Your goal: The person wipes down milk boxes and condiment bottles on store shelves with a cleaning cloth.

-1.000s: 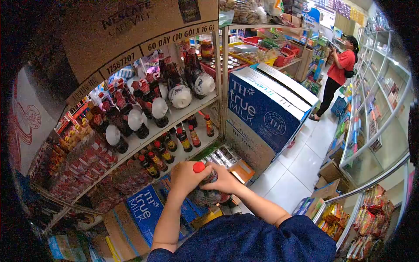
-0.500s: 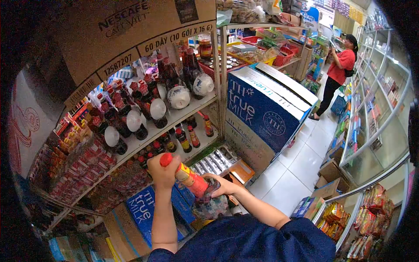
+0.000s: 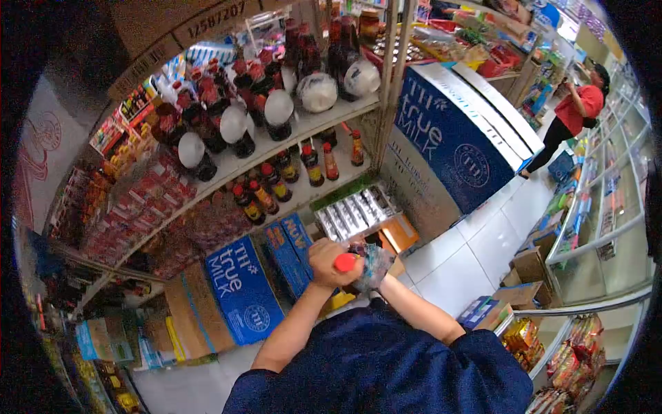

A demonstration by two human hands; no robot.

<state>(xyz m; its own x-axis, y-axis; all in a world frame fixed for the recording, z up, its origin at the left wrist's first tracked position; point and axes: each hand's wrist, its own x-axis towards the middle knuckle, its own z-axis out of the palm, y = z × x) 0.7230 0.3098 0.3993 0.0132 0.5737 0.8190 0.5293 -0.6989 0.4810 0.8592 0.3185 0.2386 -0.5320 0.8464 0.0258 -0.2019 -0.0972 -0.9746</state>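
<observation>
My left hand (image 3: 329, 263) is wrapped round the upper part of a bottle with a red cap (image 3: 346, 262). The cap points up toward me, and the hand hides most of the bottle's body. A crumpled, greyish patterned cloth (image 3: 376, 268) lies against the bottle's far side. My right hand is at this cloth, its fingers largely covered. Below the shelf, just beyond my hands, a tray of silvery packs (image 3: 355, 215) sits beside an orange box (image 3: 400, 234).
Dark bottles (image 3: 276, 124) with white round packs stand on the upper shelf; smaller sauce bottles (image 3: 312, 165) line the lower one. Blue milk cartons (image 3: 245, 290) are at the left, a large milk box (image 3: 462, 145) at the right. A person in red (image 3: 583, 103) stands in the aisle.
The bottle has tipped so its cap faces me, hiding its label. Both hands have moved right in view, and the cloth has risen beside the bottle. The view has shifted.
</observation>
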